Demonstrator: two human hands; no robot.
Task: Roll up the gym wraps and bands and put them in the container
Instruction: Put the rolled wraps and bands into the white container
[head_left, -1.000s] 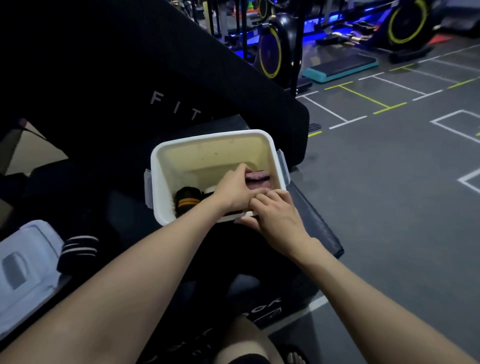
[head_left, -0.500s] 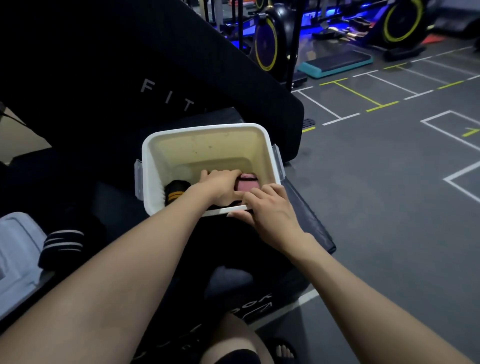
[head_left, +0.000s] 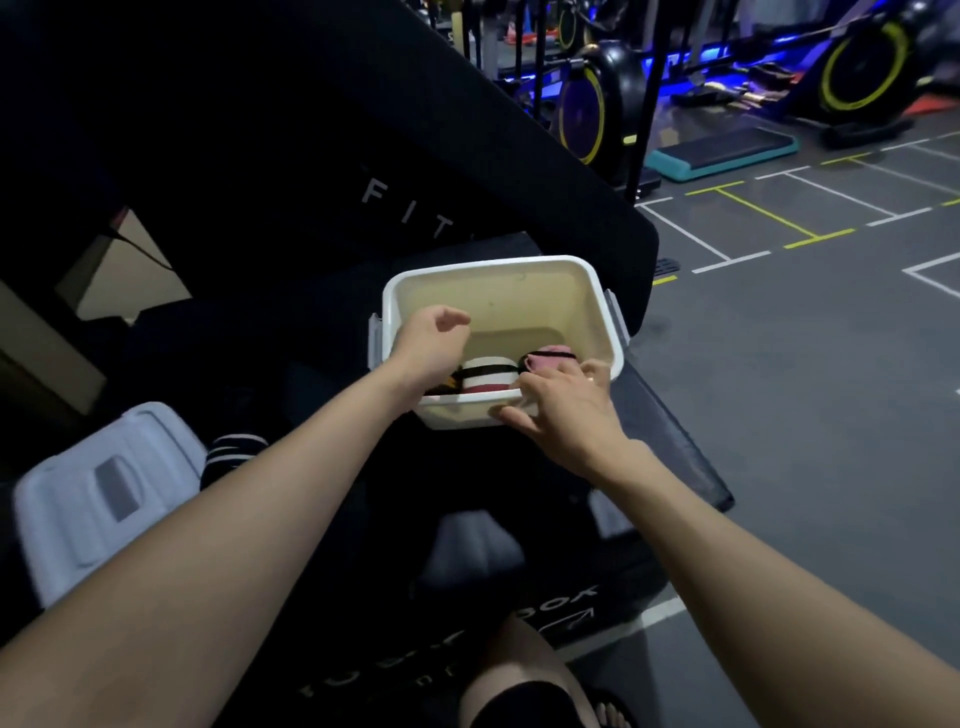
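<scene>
Lifting off the rolled wraps (head_left: 488, 375), left hand (head_left: 428, 345) now empty.

The container (head_left: 597, 322) looks like smooth white plastic with a slightly glossy rim. The rolled wraps (head_left: 491, 375) inside it look like matt woven cloth, while the lid (head_left: 93, 499) alongside is smooth pale plastic. The floor (head_left: 805, 415) is matt grey.

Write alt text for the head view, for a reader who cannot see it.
A person's left hand hovers loosely curled over a white plastic container holding a white rolled wrap and a pink rolled wrap, while the right hand holds the container's near rim. The container sits on a black gym bench; its pale lid lies left, beside a black striped roll.
</scene>
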